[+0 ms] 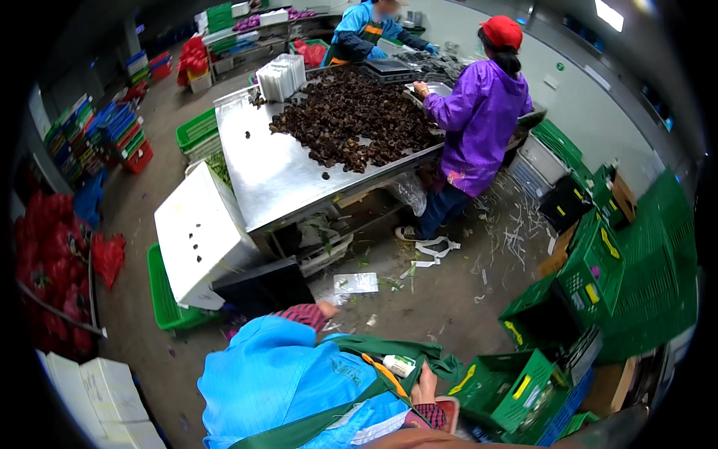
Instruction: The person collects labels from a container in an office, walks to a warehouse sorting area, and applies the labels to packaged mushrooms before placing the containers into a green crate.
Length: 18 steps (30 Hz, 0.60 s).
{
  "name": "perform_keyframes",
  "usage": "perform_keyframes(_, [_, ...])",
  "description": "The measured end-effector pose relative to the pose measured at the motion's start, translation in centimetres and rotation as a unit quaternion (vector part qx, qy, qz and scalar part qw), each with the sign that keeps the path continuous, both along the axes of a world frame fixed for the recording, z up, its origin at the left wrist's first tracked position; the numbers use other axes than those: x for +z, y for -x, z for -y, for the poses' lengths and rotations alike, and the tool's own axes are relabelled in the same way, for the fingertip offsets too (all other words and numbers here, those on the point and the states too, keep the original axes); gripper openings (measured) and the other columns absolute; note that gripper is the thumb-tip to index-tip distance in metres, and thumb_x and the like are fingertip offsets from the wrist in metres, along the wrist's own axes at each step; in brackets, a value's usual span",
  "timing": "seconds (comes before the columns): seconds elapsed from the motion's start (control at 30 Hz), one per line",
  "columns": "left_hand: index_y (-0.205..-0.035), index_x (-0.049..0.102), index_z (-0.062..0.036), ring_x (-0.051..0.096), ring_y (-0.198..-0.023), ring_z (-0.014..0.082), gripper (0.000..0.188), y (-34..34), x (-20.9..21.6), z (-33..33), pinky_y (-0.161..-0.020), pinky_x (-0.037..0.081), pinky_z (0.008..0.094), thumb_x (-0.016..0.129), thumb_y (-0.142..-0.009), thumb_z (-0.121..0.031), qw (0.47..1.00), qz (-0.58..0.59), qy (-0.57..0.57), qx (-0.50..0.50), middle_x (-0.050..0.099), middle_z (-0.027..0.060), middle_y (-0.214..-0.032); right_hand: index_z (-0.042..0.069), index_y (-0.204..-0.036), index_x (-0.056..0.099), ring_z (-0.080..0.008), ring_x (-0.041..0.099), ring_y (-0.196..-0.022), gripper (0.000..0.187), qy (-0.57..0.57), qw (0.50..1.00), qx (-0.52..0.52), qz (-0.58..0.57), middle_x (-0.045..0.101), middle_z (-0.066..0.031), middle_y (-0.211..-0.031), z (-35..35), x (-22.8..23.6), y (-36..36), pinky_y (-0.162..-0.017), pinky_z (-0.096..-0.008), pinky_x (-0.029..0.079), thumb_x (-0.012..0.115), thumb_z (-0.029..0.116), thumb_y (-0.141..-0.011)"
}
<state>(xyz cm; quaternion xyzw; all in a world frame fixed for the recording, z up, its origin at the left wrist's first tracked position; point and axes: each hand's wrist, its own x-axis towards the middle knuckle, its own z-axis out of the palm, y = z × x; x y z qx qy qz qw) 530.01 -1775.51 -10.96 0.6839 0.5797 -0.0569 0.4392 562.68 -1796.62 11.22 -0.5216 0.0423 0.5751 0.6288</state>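
Observation:
My left hand (pixel 327 308) reaches out past the striped cuff, low over the floor and close to a black crate (pixel 265 292). It is small and blurred, so its fingers cannot be made out. At my front, my right hand (pixel 425 385) is closed at the edge of my green apron (pixel 443 361), its fingertips against the cloth. Beside that hand, a white bottle (pixel 399 365) with a green label lies against the apron, partly covered by the cloth. A red-rimmed container (pixel 450 413) shows just below the right cuff.
A metal table (pixel 258 176) bears a heap of dark mushrooms (pixel 351 120) and white trays (pixel 281 77). Two people work there, one in purple (pixel 479 112), one in blue (pixel 363 30). Green crates (pixel 516 389) crowd the right; a white foam box (pixel 202 224) stands left. Scraps litter the floor.

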Motion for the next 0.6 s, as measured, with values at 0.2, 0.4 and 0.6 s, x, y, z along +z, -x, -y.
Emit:
perform_keyframes(0.2, [-0.099, 0.067, -0.0080, 0.064, -0.082, 0.0184, 0.034, -33.8, 10.6, -10.8, -0.077, 0.051, 0.0336, 0.072, -0.074, -0.032, 0.960, 0.263, -0.028, -0.090, 0.068, 0.0071, -0.086, -0.005, -0.112, 0.056, -0.0229, 0.063, -0.088, 0.027, -0.021, 0.999, 0.022, 0.020, 0.061, -0.0116, -0.105, -13.0, -0.3, -14.8, -0.076, -0.0386, 0.055, 0.062, 0.004, -0.087])
perform_keyframes(0.4, [-0.098, 0.068, -0.0092, 0.064, -0.076, 0.0178, 0.033, -50.0, 7.6, -20.6, -0.073, 0.051, 0.0329, 0.073, -0.076, -0.034, 0.967, 0.254, -0.011, -0.037, 0.069, 0.0069, -0.081, -0.006, -0.112, 0.057, -0.0192, 0.062, -0.089, 0.030, 0.021, 0.998, 0.058, 0.016, 0.062, -0.0096, -0.104, -27.1, -0.7, -31.7, -0.077, -0.0340, 0.053, 0.066, 0.007, -0.086])
perform_keyframes(0.6, [-0.106, 0.069, -0.0092, 0.065, -0.092, 0.0204, 0.036, -54.6, 4.9, -35.9, -0.081, 0.051, 0.0342, 0.072, -0.077, -0.029, 0.993, 0.010, -0.059, 0.102, 0.069, 0.0125, -0.098, -0.003, -0.109, 0.059, -0.0224, 0.064, -0.084, 0.022, -0.024, 0.992, 0.125, -0.003, 0.064, -0.0102, -0.099, -42.9, -1.1, -50.2, -0.074, -0.0371, 0.055, 0.063, 0.005, -0.088])
